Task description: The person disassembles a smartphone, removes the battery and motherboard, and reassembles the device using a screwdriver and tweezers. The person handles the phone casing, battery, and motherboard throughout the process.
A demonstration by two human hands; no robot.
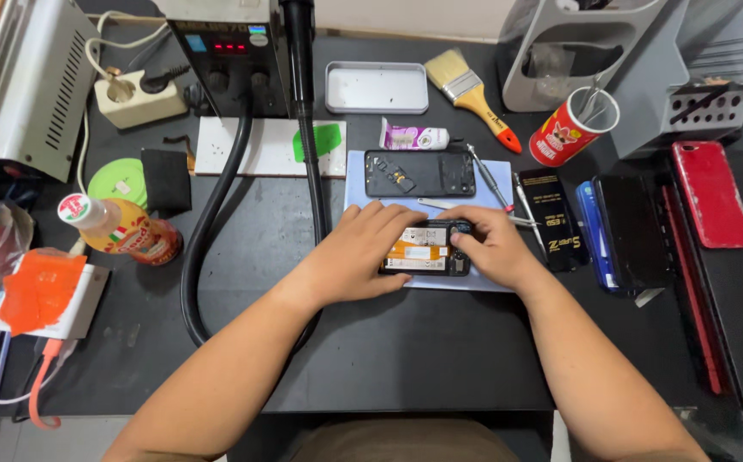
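An opened phone (427, 248) with its orange and white insides showing lies on a pale blue mat (491, 175). My left hand (356, 254) rests over the phone's left end and holds it down. My right hand (491, 245) grips the right end, fingertips pressing on the dark upper corner. Just beyond on the mat lies the phone's black back cover (420, 174), inner side up. Thin metal tools (490, 178) lie on the mat beside my right hand.
A thick black hose (209, 214) curves across the desk from a rework station (226, 51). A bottle (119, 229) lies at left. At the back are a tin tray (377, 87), a brush (472, 94) and a red cup (573, 127). Several phones (710, 192) sit at right.
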